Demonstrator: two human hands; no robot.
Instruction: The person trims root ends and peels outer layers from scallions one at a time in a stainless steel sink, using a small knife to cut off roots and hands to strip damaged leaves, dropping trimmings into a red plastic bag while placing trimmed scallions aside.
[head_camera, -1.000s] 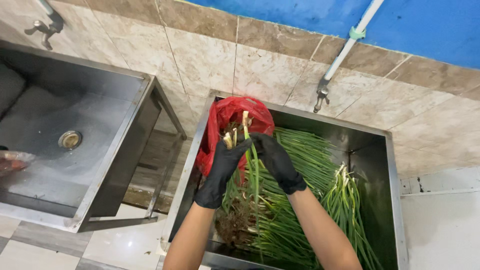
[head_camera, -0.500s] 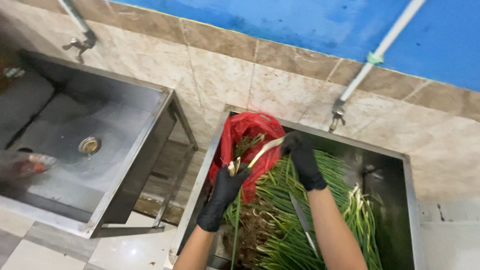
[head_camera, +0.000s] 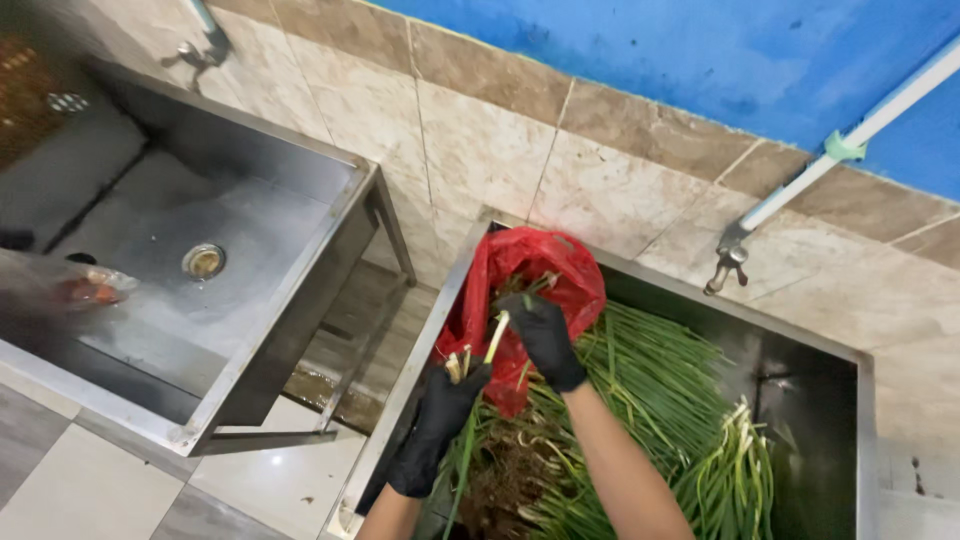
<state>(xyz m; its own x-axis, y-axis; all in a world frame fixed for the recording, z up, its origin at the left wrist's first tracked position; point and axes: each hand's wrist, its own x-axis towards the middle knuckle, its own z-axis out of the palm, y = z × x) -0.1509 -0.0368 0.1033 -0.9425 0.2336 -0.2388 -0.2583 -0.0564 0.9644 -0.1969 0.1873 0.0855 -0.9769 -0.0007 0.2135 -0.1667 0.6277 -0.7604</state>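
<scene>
Both my hands wear black gloves and work over a steel sink (head_camera: 860, 400) full of green onions (head_camera: 650, 400). My left hand (head_camera: 445, 405) grips a small bunch of green onion stalks (head_camera: 460, 365), white ends up. My right hand (head_camera: 545, 330) pinches the pale end of one stalk (head_camera: 497, 335) just above that bunch, in front of a red plastic bag (head_camera: 540, 265) that hangs on the sink's back left corner. Trimmed roots and dirt (head_camera: 505, 475) lie in the sink below my wrists.
A second steel sink (head_camera: 290, 290) with a round drain (head_camera: 203, 261) stands to the left, with a tap (head_camera: 205, 45) above it. Another tap (head_camera: 728, 262) on a white pipe (head_camera: 850, 150) sits on the tiled wall. Grey floor tiles (head_camera: 270, 480) show between the sinks.
My right hand has moved left and down toward the bag, now pinching one stalk above the bunch in my left hand. The view has shifted right and down.
</scene>
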